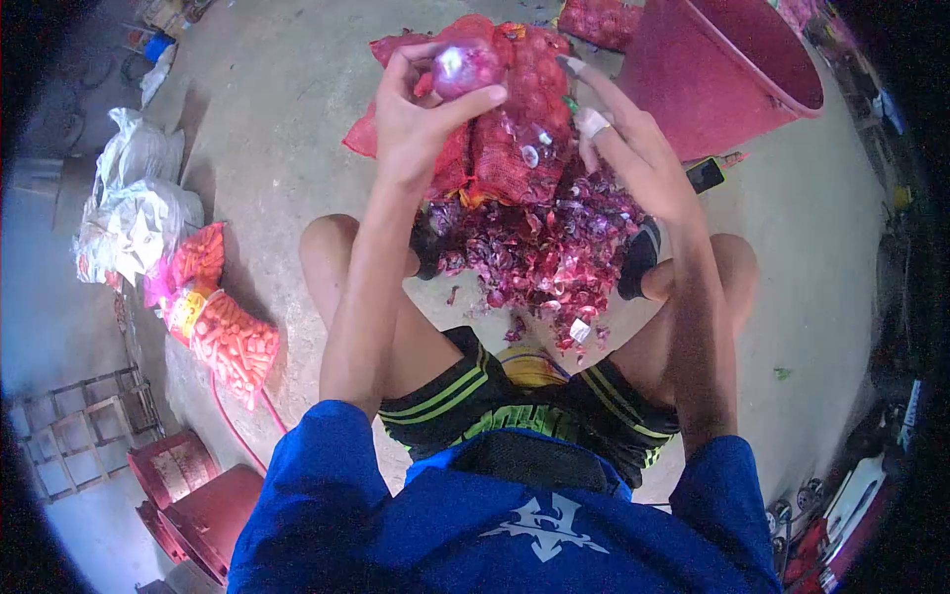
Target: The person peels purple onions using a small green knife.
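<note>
My left hand (416,114) is closed around a purple-red onion (467,69), raised above the mesh sacks. Across from it, my right hand (633,148) has its index finger stretched toward the onion, with a dark tip on that finger. White wrapping shows on another finger of this hand. A small green piece (571,103) sticks out by its curled fingers; what it belongs to is hidden. Below both hands, a heap of loose onion skins (554,257) lies on the floor between my feet. Red mesh sacks of onions (520,139) lie just behind the heap.
A large red tub (708,69) stands tilted at the back right, near a phone (706,175) on the floor. To the left are white sacks (139,213) and a mesh bag of carrots (235,342). Red plastic containers (203,505) sit at lower left.
</note>
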Demonstrator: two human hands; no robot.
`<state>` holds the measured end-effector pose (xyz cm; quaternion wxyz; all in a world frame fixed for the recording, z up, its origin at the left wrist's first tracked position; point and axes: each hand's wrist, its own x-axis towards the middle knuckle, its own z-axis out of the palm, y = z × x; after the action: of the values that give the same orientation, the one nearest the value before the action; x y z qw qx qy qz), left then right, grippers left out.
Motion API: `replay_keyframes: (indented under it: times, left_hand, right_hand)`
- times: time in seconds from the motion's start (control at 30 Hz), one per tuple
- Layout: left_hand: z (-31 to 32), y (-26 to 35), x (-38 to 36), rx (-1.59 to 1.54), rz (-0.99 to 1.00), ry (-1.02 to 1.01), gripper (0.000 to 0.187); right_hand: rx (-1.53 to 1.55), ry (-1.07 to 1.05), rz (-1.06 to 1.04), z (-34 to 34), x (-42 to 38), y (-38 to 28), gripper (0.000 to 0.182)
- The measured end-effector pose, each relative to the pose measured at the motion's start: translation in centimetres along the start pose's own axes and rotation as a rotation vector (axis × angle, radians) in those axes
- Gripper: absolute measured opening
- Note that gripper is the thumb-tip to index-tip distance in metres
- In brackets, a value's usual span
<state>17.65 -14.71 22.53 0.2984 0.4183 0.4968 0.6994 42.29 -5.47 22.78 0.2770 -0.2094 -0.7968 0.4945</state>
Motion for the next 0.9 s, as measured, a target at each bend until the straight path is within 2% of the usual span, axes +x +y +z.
replay_keyframes:
  times: [0.07, 0.13, 0.2, 0.33, 0.4, 0.53, 0.63, 0.7, 0.73, 0.8, 0.9]
  left_hand:
    - [0.4, -0.4, -0.2, 0.079, 0.042, 0.025, 0.068]
    - [0.8, -0.9, 0.2, 0.468, 0.303, 0.059, 0.071]
    - [1.4, -0.7, -0.1, 0.453, 0.304, 0.047, 0.071]
    - [2.6, 0.2, -0.6, 0.354, 0.279, 0.029, 0.067]
    - [2.8, 0.4, -0.6, 0.367, 0.280, 0.041, 0.066]
    - [2.5, 0.5, -0.8, 0.470, 0.246, 0.059, 0.068]
    - [2.4, 0.2, -0.6, 0.494, 0.259, 0.032, 0.072]
    - [2.7, 0.2, -0.7, 0.437, 0.225, 0.009, 0.073]
    - [2.8, 0.2, -0.8, 0.387, 0.188, -0.005, 0.075]
    - [2.9, -0.1, -0.7, 0.365, 0.186, 0.012, 0.074]
    - [2.4, -0.1, -0.5, 0.390, 0.222, 0.024, 0.071]
  right_hand:
    - [-0.012, 0.021, -0.035, 1.0, -0.1, -0.7, 0.063]
    - [-0.025, 0.051, -0.065, 1.8, 0.0, -1.2, 0.064]
    - [-0.098, 0.064, -0.153, 2.1, 0.4, -1.5, 0.065]
    - [-0.144, 0.062, -0.118, 2.2, 0.9, -1.8, 0.063]
    - [-0.211, 0.140, -0.261, 2.5, 1.2, -1.2, 0.061]
    - [-0.201, 0.098, -0.207, 2.3, 1.3, -1.2, 0.055]
    - [-0.280, 0.210, -0.252, 2.0, 1.6, -0.9, 0.050]
    - [-0.249, 0.200, 0.022, 1.0, 1.6, -1.9, 0.047]
    - [-0.251, 0.202, 0.022, 0.8, 1.4, -1.7, 0.047]
    - [-0.133, 0.148, -0.169, 0.7, 1.2, -1.1, 0.049]
    - [-0.053, 0.036, -0.122, 1.1, 0.5, -2.3, 0.050]
